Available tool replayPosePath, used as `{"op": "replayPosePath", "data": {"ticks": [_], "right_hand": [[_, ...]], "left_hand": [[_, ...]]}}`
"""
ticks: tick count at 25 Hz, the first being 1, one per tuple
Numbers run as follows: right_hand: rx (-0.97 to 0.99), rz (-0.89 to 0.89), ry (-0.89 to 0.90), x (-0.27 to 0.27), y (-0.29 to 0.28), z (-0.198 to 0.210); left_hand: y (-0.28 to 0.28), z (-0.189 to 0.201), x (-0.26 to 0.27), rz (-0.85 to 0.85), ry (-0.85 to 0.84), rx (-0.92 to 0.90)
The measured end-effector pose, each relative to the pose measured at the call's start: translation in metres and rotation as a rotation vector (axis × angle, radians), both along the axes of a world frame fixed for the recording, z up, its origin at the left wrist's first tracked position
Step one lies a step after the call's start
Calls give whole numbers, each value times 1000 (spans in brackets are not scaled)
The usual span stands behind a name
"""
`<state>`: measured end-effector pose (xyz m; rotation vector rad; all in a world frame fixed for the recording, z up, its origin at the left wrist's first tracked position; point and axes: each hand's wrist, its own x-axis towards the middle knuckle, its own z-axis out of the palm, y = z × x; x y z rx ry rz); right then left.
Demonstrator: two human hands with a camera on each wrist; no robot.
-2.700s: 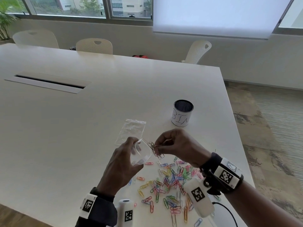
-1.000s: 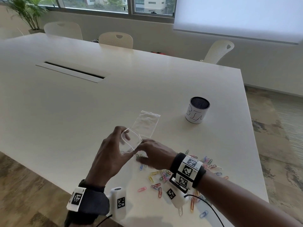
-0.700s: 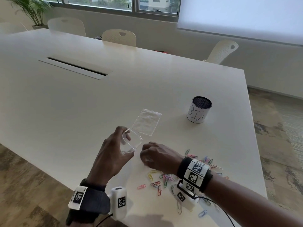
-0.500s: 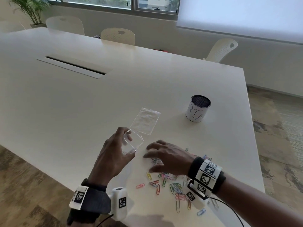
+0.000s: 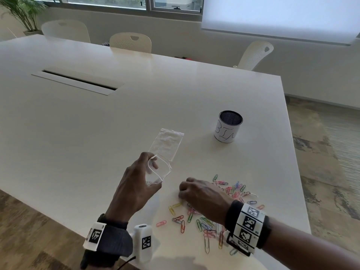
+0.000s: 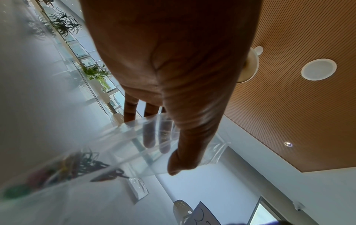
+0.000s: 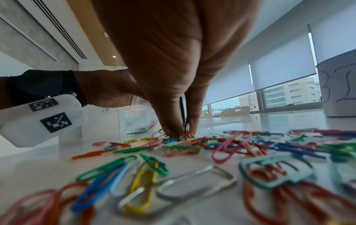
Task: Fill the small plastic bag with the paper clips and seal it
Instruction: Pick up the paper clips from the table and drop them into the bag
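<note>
My left hand holds a small clear plastic bag just above the white table, its mouth bowed open toward the right. In the left wrist view the thumb presses the bag's front and two fingers show behind it; a few clips lie inside. Coloured paper clips are scattered near the table's front edge. My right hand is down on the left side of that pile, fingers curled. In the right wrist view its fingertips pinch a few paper clips off the table.
A second clear bag lies flat just beyond the held one. A white cup marked BIN stands at the back right. The table's right edge is close to the pile; a cable slot sits far left.
My right hand left the bag's mouth and moved right onto the pile; half a second ago its fingers were spread, now they are curled on clips. The left hand keeps the bag.
</note>
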<state>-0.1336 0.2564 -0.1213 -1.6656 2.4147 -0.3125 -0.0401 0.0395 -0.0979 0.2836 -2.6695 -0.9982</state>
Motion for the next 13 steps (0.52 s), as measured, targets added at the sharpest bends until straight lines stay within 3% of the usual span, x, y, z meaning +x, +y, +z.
{"op": "replayPosePath", "data": {"ticks": [4, 8, 13], "right_hand": [[-36, -65, -75, -4, -7, 8], [-197, -305, -262, -27, 1, 26], [-533, -461, -673, -36, 0, 69]], "left_hand": [[3, -1, -2, -21, 4, -7], [7, -2, -2, -35, 10, 12], [12, -4, -3, -49, 11, 23]]}}
